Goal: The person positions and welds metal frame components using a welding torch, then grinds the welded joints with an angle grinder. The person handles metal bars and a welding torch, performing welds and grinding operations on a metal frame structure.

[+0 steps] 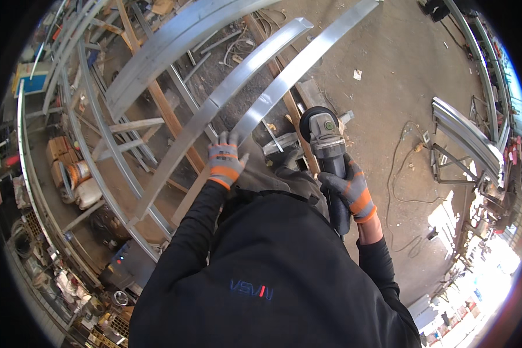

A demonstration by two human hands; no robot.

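Observation:
My right hand (354, 191), in a grey and orange glove, is wrapped round the dark body of an angle grinder (329, 145). The grinder points away from me, its black round disc at the far end. My left hand (225, 161), gloved the same way, lies on the near part of a shiny metal bar (293, 74), fingers stretched out and thumb apart. Left of that bar runs another long, slightly curved metal bar (238, 75). Both bars rest across brown beams; the disc is apart from them, to their right.
A wide curved metal sheet (156, 58) lies at the upper left, near several long rails. Brown beams (167, 110) cross beneath the bars. Curved metal pieces (467, 136) stand on a frame at the right. A cable (395, 168) loops on the floor. Scraps and tools crowd the left.

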